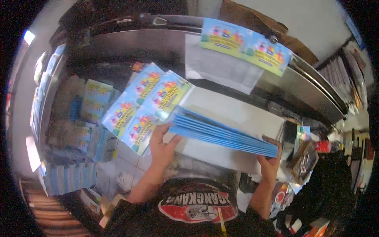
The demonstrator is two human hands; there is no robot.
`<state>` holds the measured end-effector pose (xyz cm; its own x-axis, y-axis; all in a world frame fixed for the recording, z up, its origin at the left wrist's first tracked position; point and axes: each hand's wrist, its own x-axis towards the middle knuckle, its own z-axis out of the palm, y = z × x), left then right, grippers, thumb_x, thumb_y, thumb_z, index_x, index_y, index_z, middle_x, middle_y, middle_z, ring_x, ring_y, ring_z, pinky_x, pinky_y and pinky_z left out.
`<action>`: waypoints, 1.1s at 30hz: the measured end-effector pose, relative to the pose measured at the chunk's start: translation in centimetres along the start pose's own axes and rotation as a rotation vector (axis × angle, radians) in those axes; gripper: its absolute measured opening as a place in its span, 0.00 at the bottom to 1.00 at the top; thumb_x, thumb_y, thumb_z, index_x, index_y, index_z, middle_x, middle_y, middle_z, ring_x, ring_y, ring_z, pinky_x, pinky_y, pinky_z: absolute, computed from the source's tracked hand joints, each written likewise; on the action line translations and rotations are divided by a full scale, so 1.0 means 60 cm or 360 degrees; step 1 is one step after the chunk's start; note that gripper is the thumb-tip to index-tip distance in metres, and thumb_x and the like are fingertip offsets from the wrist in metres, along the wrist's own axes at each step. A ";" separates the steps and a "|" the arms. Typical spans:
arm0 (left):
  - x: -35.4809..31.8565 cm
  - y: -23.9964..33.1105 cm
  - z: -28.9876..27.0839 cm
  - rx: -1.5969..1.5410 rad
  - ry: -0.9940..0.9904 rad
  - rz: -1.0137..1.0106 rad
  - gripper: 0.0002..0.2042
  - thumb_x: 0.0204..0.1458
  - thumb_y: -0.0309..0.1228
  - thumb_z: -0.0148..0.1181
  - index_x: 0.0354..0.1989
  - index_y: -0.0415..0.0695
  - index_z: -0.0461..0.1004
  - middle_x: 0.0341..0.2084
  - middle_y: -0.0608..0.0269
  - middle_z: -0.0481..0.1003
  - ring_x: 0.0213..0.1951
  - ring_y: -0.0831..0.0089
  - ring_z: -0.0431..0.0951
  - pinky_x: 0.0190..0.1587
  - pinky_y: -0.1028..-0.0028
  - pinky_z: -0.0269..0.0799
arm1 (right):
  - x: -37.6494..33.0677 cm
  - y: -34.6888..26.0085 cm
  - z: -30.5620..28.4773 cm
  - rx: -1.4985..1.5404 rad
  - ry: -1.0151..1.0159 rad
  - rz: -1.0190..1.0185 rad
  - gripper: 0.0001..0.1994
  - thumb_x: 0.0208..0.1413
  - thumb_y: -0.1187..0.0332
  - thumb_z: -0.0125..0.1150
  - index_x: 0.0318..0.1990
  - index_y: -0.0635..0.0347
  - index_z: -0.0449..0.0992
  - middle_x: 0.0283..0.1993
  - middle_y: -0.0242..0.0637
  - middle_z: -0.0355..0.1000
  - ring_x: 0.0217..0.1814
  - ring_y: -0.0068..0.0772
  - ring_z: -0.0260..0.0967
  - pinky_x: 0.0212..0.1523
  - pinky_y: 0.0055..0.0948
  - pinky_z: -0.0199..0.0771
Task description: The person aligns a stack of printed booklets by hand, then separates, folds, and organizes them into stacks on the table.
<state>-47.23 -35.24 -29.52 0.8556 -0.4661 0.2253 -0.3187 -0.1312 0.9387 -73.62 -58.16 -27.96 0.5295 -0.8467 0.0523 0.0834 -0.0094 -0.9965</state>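
Note:
Between my hands is a stack of blue folded booklets (225, 136), held edge-on above a white board (244, 112). At the stack's left end, my left hand (162, 144) grips it with the thumb on the near side. My right hand (270, 154) has its fingers wrapped round the right end. Several layers show as blue edges, slightly fanned toward the left. Just beyond my left hand lie printed sheets (138, 106) with blue, yellow and green cartoon pictures, overlapping the white board's left end.
A similar printed sheet (244, 45) hangs over white paper on the machine's metal front (126, 45). Stacks of booklets (69, 173) stand at the lower left. A framed tray of small parts (304, 162) and a red-labelled bottle (327, 146) are at the right.

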 end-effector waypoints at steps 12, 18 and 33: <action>0.013 0.016 -0.015 0.0224 0.0062 0.0243 0.20 0.39 0.24 0.70 0.45 0.40 0.76 0.36 0.54 0.77 0.42 0.65 0.76 0.49 0.68 0.69 | 0.004 0.018 -0.002 -0.0049 -0.0045 -0.0108 0.32 0.33 0.78 0.72 0.52 0.59 0.66 0.53 0.41 0.66 0.62 0.41 0.61 0.63 0.39 0.61; 0.008 0.040 -0.032 0.0242 -0.0010 0.0285 0.22 0.39 0.26 0.72 0.45 0.42 0.76 0.37 0.55 0.76 0.42 0.64 0.75 0.47 0.67 0.69 | 0.002 0.017 0.000 -0.0113 0.0026 -0.0102 0.32 0.35 0.73 0.74 0.53 0.60 0.67 0.55 0.43 0.66 0.59 0.35 0.63 0.59 0.35 0.64; 0.038 0.025 -0.004 0.0017 -0.0081 0.0058 0.28 0.34 0.27 0.75 0.48 0.42 0.72 0.40 0.61 0.73 0.44 0.70 0.73 0.47 0.72 0.69 | 0.013 0.014 0.005 -0.0069 -0.0025 -0.0132 0.35 0.36 0.64 0.78 0.53 0.60 0.66 0.58 0.48 0.66 0.62 0.43 0.62 0.63 0.40 0.60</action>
<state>-45.64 -36.27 -27.55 0.8216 -0.5144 0.2456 -0.3539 -0.1225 0.9272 -72.87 -58.69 -28.76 0.5355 -0.8336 0.1355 0.0913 -0.1024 -0.9905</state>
